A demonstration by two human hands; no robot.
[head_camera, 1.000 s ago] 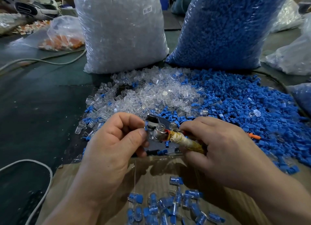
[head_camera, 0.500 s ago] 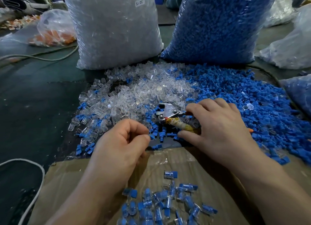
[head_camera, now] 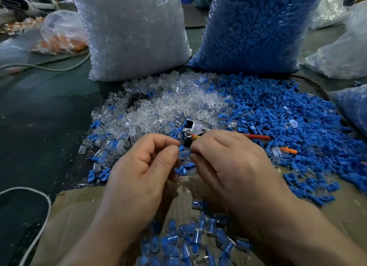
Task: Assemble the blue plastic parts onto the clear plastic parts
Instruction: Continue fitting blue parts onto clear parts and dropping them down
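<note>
Both hands meet fingertip to fingertip just in front of the metal pliers-like tool with red handle [head_camera: 195, 130]: left hand [head_camera: 143, 166] and right hand [head_camera: 234, 164] pinch one small blue plastic part [head_camera: 183, 153] between them. Behind the tool, loose clear plastic parts [head_camera: 168, 104]; to its right, loose blue plastic parts [head_camera: 278, 110]. Nearest the camera, assembled blue-and-clear pieces [head_camera: 194, 240] on brown cardboard [head_camera: 79, 216].
</note>
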